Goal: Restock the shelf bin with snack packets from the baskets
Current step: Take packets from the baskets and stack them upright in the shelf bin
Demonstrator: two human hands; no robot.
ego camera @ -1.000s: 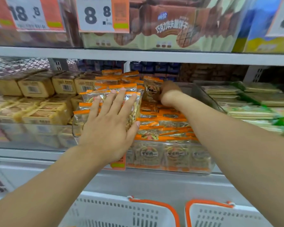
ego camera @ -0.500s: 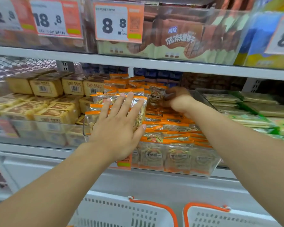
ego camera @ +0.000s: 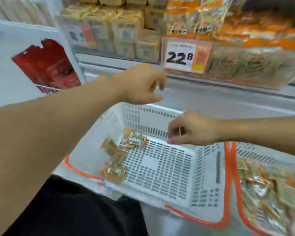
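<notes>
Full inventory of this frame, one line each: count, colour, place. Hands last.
left basket: one, white with orange rim, centre, below the hands
packets in it: a few, orange and clear, far-left corner
right basket: one, white with orange rim, right edge, full of packets
shelf bin: one, clear, upper right, orange packets inside
price tag: one, white and orange, reads 22.8
tan packs: many, upper centre
red box: one, left
left hand: fingers loosely curled, empty
right hand: over left basket, grip blurred

A shop aisle is shown. Rows of yellow and orange-trimmed wrapped snack packs [ego camera: 126, 29] are stacked on a white metal shelf [ego camera: 211, 86], a white-and-orange price tag printed "22.8" [ego camera: 186, 55] is clipped to its edge, and two white perforated plastic baskets with orange rims [ego camera: 160, 167] are set below.
</notes>
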